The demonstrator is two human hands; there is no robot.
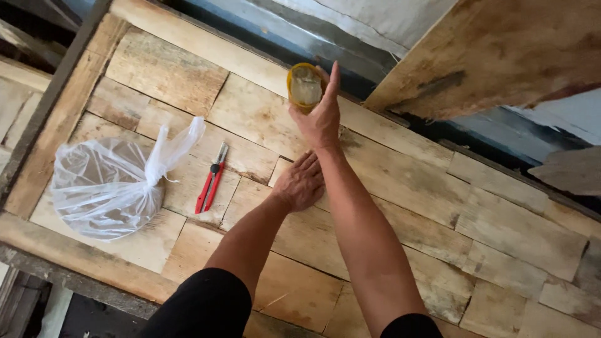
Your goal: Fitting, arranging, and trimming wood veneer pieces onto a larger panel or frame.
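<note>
**Hands on a patchwork wood surface, one gripping a yellow roll**

Sleeves of black cloth [200, 307] sit nearest the camera, and two bare forearms run from them up over the wooden surface [501, 244], which is pieced together from many pale, worn boards. The left hand [302, 183] lies palm down and flat on the boards near the middle, fingers spread loosely and holding nothing. The right forearm passes just beside it on the right, and the two touch or nearly touch at the wrist.

Farther on, the right hand [320, 116] is closed around a yellow roll [305, 86] with a pale, see-through centre, thumb raised alongside it. The roll is held at the far edge of the boards, close to the dark gap behind them.

Left of the hands, well clear of both, a red utility knife [211, 179] lies on the boards, its metal end pointing far. Beyond it to the left rests a knotted clear plastic bag [106, 184], its twisted top reaching toward the knife. A dark frame [44, 112] borders the surface on the left.

On the far right a large rough wooden plank [501, 50] tilts over the surface, hiding what lies behind.
</note>
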